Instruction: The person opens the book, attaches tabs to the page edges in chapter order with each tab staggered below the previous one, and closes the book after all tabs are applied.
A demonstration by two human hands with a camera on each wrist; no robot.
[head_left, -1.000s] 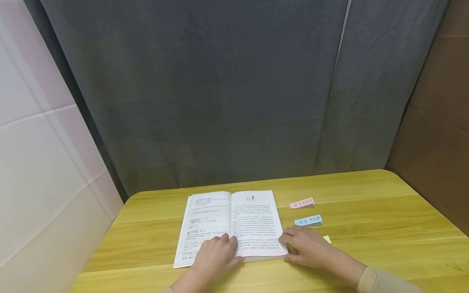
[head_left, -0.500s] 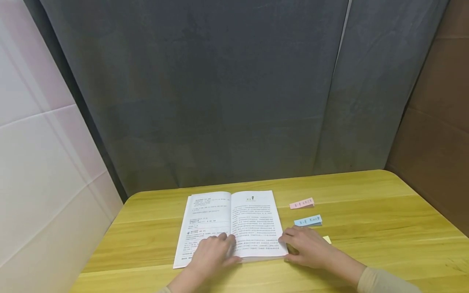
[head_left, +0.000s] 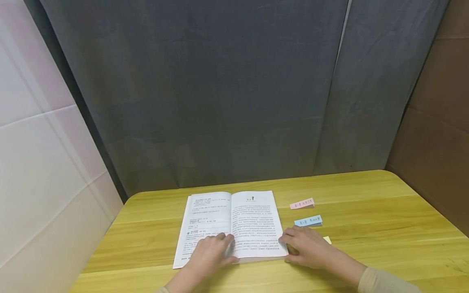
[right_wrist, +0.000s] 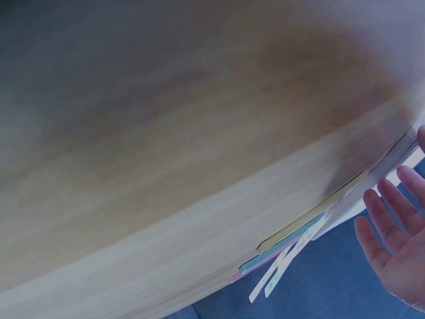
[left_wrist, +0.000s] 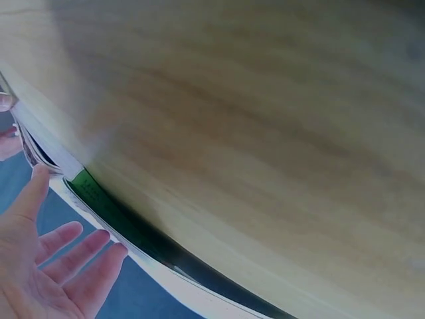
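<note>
Wooden table [head_left: 384, 211], grey curtain [head_left: 220, 89], pink note [head_left: 302, 203], blue note [head_left: 308, 221]

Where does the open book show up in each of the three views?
Head: the open book lies low at centre on the wooden table, with the left hand and right hand resting on it.
Left wrist: only its page edge and green cover, lower left.
Right wrist: its page edges at the far right.
Shared landmark: the wooden table.
</note>
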